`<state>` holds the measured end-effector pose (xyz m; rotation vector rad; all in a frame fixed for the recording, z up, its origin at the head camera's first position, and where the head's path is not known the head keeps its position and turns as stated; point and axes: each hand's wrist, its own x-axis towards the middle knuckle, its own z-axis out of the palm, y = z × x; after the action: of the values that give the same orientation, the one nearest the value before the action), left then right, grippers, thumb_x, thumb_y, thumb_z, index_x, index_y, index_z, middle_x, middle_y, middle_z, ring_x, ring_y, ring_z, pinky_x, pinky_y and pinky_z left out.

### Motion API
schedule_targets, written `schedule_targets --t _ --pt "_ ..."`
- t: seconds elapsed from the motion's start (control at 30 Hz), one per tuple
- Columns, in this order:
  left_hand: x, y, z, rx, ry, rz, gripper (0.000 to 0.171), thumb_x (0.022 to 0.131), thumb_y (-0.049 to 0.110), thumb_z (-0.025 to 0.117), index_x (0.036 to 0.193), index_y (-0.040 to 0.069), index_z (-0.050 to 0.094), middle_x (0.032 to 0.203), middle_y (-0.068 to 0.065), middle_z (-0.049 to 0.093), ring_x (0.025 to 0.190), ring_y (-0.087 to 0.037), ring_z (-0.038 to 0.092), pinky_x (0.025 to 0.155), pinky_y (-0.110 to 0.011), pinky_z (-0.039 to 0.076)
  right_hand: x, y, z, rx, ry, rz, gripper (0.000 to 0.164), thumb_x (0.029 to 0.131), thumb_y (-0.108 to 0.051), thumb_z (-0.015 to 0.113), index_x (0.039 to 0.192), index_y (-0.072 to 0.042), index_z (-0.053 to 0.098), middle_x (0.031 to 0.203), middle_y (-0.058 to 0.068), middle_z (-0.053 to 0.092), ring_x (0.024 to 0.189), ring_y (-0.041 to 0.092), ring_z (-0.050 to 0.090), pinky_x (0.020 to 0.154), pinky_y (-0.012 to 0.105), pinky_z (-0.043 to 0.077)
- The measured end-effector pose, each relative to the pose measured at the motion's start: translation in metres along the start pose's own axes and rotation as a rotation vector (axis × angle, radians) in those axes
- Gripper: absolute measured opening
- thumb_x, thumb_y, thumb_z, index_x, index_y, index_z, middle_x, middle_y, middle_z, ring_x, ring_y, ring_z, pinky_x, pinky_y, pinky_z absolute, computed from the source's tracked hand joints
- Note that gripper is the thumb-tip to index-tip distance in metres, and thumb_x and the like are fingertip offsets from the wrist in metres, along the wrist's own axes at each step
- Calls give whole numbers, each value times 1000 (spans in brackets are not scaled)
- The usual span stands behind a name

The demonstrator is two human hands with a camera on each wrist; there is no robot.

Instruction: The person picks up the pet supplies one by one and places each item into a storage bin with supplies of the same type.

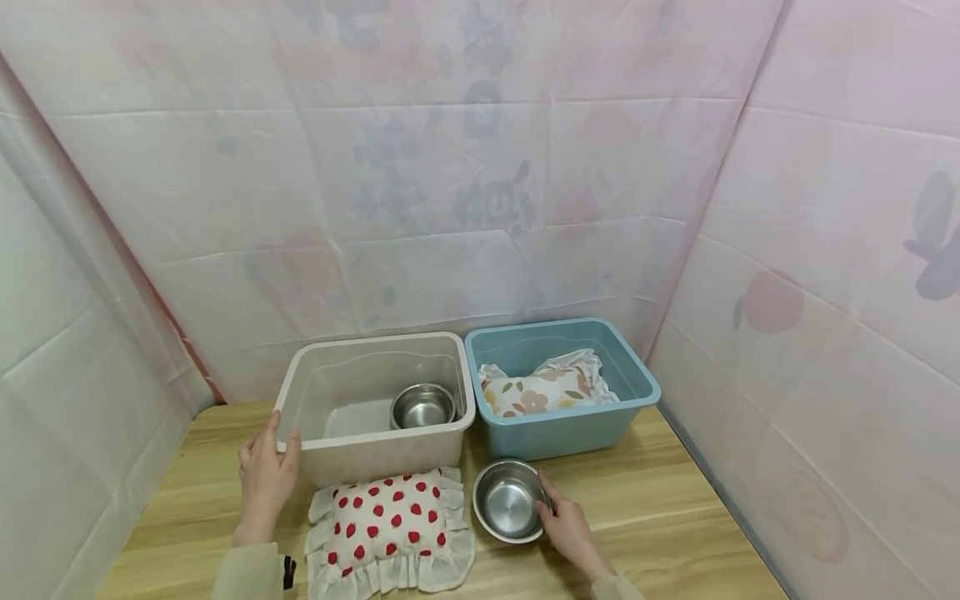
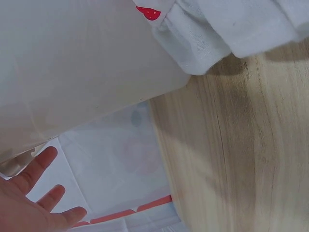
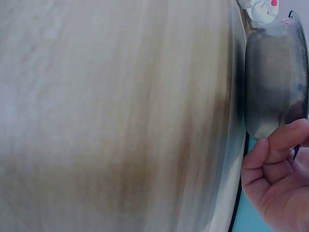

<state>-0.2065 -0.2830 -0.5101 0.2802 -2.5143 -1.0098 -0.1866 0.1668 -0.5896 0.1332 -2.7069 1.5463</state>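
Observation:
At the table's front, my right hand [image 1: 567, 529] pinches the right rim of a shiny steel bowl [image 1: 510, 502]. In the right wrist view, the fingers [image 3: 277, 150] curl at the edge of that bowl [image 3: 270, 77], its base close to the tabletop. My left hand [image 1: 266, 475] touches the front left corner of a beige plastic basin [image 1: 375, 454]. Its fingers [image 2: 36, 169] look spread and fairly straight beside the basin wall in the left wrist view. A second steel bowl [image 1: 423, 407] sits inside the beige basin, at its right. A strawberry-print pillow [image 1: 390, 521] with white ruffles lies before the basin.
To the right, a blue basin [image 1: 558, 429] holds a flower-print pillow [image 1: 536, 393] with ruffled edges. Both basins stand side by side on the wooden table [image 1: 660, 500]. Pale printed cloth [image 1: 480, 167] hangs behind and on both sides.

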Motion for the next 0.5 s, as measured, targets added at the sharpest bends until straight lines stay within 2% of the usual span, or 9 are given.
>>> schedule_targets --t 0.07,0.13,0.17,0.27,0.37,0.5 --pt "0 0 0 -1 2 -1 56 103 29 41 150 0 30 144 -33 36 131 -54 22 97 -71 21 0 -1 0 -22 7 -12 51 92 -1 61 141 4 47 129 38 51 70 28 65 55 30 51" --pt "0 1 0 -2 4 -1 56 103 29 41 150 1 30 144 -33 36 131 -54 22 97 -71 21 1 -2 -1 -57 16 -29 50 91 -1 61 140 5 48 130 36 52 93 37 66 72 36 55" --pt "0 1 0 -3 4 -2 56 103 29 41 150 1 30 144 -33 36 131 -54 23 96 -71 21 1 -3 -1 -70 19 -40 50 91 0 61 139 5 49 131 36 52 105 40 63 82 40 54" --pt "0 1 0 -4 5 -2 56 103 29 41 150 1 31 143 -33 37 130 -54 23 96 -71 22 2 -6 -2 -71 24 -59 49 91 1 61 138 6 49 130 35 53 118 47 55 96 52 45" --pt "0 0 0 -3 4 -4 57 103 29 41 150 1 30 142 -34 37 130 -54 23 96 -70 22 2 -10 -3 -65 24 -79 49 91 2 60 138 7 49 128 36 53 120 48 52 98 55 42" --pt "0 0 0 -2 3 -6 57 103 29 41 150 1 30 142 -34 37 130 -54 23 96 -70 22 3 -15 -5 -64 15 -81 48 91 3 59 138 6 50 128 34 54 118 44 54 96 53 44"
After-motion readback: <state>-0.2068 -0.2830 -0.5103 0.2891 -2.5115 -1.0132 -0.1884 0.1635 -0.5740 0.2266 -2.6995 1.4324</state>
